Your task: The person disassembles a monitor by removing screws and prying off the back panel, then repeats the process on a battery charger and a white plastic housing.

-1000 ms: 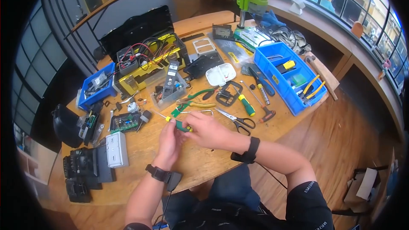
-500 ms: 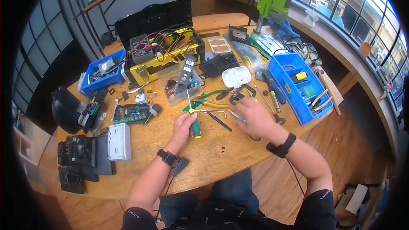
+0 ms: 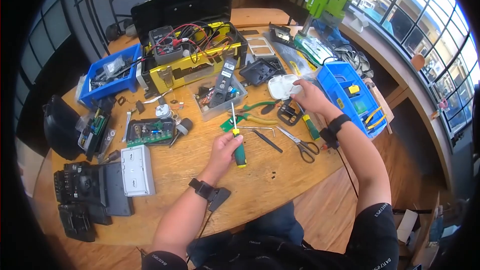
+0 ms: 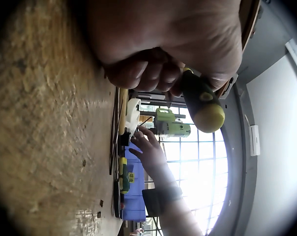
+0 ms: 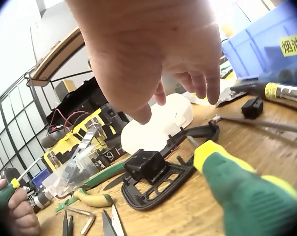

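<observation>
My left hand [image 3: 222, 152] grips the handle of a green-and-yellow screwdriver [image 3: 239, 151] above the table, its metal shaft pointing away from me. The butt of that handle shows close up in the left wrist view. Over at the right, my right hand [image 3: 315, 99] reaches to an open white plastic case [image 3: 280, 88], fingers spread and bent down over it. Nothing shows between those fingers in the right wrist view. Just in front of the case lies a black plastic frame [image 5: 156, 182]. A second green-and-yellow screwdriver [image 3: 310, 126] lies below the right wrist.
Scissors [image 3: 303, 149], black tweezers [image 3: 268, 141], a hex key [image 3: 257, 128] and pliers [image 3: 255, 116] lie around the middle. A blue divided bin [image 3: 345, 112] stands right, a yellow-black toolbox [image 3: 195, 67] behind, a clear parts box [image 3: 215, 111] before it. A grey box [image 3: 136, 170] sits left.
My right hand has left the screwdriver in my left hand and moved right and away to the white case. The left hand keeps hold of the screwdriver, its shaft now pointing forward.
</observation>
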`<state>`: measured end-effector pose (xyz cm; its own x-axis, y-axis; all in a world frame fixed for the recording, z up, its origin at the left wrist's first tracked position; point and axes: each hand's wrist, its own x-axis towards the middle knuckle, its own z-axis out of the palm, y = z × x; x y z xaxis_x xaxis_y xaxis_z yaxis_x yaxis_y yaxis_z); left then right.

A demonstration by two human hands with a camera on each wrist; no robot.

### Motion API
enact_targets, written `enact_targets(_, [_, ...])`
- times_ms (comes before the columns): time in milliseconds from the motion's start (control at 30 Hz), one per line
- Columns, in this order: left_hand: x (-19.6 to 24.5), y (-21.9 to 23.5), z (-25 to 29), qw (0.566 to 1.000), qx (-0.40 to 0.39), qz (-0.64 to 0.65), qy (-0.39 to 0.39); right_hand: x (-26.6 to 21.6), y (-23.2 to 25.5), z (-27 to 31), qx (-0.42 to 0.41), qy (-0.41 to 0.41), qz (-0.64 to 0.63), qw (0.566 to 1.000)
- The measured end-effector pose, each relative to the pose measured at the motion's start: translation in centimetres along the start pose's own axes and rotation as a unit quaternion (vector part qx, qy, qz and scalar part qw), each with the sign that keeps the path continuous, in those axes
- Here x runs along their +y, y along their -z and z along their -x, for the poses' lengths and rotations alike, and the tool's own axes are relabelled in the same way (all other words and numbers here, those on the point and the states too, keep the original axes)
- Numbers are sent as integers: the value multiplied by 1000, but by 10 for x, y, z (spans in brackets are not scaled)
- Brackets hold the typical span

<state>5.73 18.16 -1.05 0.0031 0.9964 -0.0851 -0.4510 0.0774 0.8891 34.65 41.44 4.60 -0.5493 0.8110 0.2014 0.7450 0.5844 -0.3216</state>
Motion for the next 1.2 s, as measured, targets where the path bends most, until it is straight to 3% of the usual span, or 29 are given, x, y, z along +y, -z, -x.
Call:
enact_targets(67, [2,0,0,1000,-9,3,0,-15,-5,-14,-28,-149,-3,988])
enact_targets(233, [2,1,-2,1000,-30,6,3,-22,-16,-35,-14,-195,26,980])
enact_targets(367, [2,1,-3,999,-35,1,-7,-15,-11,-42,35,-197,63,978])
enact_targets(433, [3,0,-2,999,-36,2,-8,-4,-2,-44,78,-238,69,966])
enact_targets(600, [-1,1,-4,999,-47,-9,-19,20,13,-28,48,-286,170,942])
enact_targets(700, [-5,4,-5,998,-57,-16,-28,22,11,-21,49,-297,151,942])
enact_targets(733, [-5,5,-6,998,-59,-19,-29,23,8,-17,48,-297,151,942])
enact_targets(800, [-3,3,-5,998,-48,-16,-25,25,1,-6,172,-167,229,944])
enact_targets(833, [-2,1,-5,999,-38,-13,-21,19,2,0,172,-168,229,943])
enact_targets(900, [-1,1,-5,999,-37,-13,-13,-12,12,9,141,-41,190,971])
enact_targets(933, [0,1,-5,999,-35,-13,-7,-40,23,12,18,-96,141,985])
enact_targets(967, [1,0,-4,999,-33,-12,-7,-52,23,17,16,-94,142,985])
enact_targets(1033, [2,-1,-3,999,-35,-20,-23,-68,17,28,-104,-14,97,990])
enact_targets(1200, [1,0,-4,999,-42,-10,-16,-65,0,35,-75,-7,94,993])
